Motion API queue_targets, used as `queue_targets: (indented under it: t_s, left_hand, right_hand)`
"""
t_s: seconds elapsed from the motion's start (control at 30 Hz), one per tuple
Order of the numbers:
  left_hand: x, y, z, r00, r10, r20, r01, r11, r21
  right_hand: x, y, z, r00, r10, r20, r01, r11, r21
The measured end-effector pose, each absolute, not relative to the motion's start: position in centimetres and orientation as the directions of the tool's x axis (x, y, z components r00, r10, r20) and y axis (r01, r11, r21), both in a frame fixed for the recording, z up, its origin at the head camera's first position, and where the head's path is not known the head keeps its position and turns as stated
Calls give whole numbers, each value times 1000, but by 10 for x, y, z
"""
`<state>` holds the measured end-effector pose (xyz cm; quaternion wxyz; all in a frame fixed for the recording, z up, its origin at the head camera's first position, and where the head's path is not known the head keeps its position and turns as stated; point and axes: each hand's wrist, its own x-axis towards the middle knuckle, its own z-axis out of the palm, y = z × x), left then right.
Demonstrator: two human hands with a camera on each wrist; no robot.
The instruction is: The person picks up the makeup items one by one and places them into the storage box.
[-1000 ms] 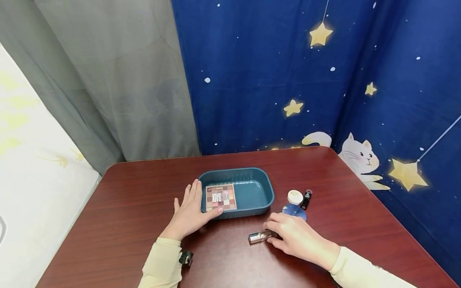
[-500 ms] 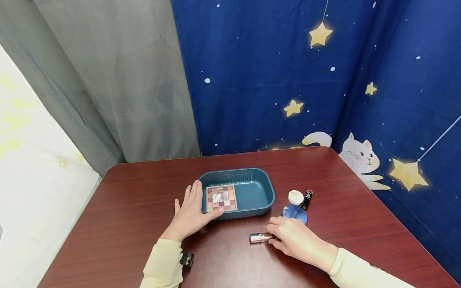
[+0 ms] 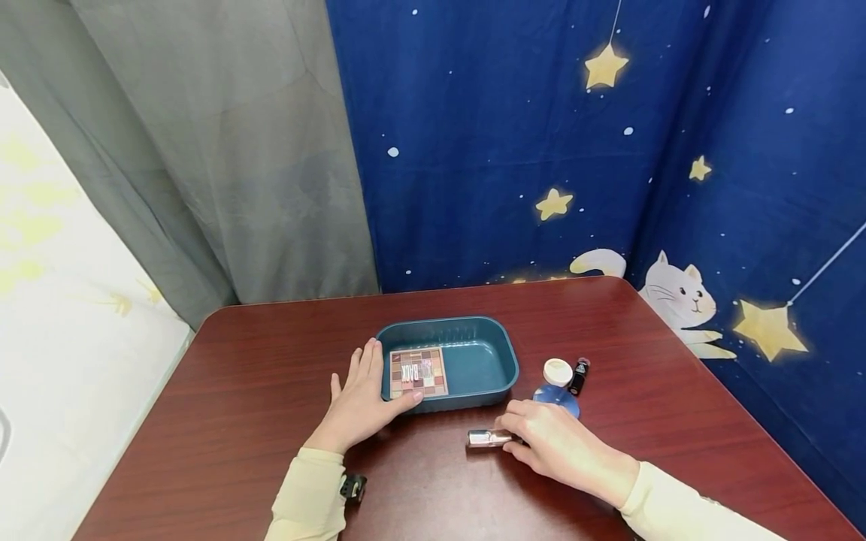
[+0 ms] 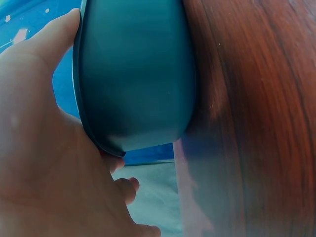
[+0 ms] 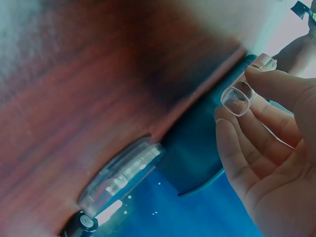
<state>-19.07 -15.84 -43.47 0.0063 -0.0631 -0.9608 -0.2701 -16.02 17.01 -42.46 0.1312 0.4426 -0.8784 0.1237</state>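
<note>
A silvery tube (image 3: 482, 439) is pinched between the thumb and fingers of the right hand (image 3: 553, 442), its shiny end projecting leftward past the fingertips; whether the table (image 3: 433, 492) is touched by it cannot be told. The near rim and left end of a teal tray (image 3: 477, 368) are touched by the left hand (image 3: 360, 400), its fingers extended. A blue disc (image 3: 561, 400) is partly covered by the right hand. Inside the tray, a checkered palette (image 3: 416, 373) is laid at the left. Beyond the disc, a white round jar (image 3: 558, 372) and a black tube (image 3: 579, 376) are seen side by side.
</note>
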Motion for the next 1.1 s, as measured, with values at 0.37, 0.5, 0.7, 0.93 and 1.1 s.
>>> queue_targets:
  t_s: [0.37,0.5,0.7,0.93,1.1]
  left_hand:
    - [-191,-159,-435,-992,116,53,127,851,509]
    - [-192,-159,-437,-992,116,55,128,852,507]
    - [-192,-159,-439,-992,114,56,127,854,505]
    - [-192,-160,-437,-992,119,52,129,856,500]
    - [-191,-159,-435,-992,121,44,127,852,507]
  right_hand:
    - [-170,164,-403,-573,-717,396,-809,574,-130]
    - [-175,158,-394,-560,-715,419,-818,558,-140]
    - [-185,150,-383,-554,-709,436,-820,554,-140]
    - [-199,141,-376,-541,-710,450,-824,556,-113]
    - [-210,135,-374,-588,-695,413,-798,580,-162]
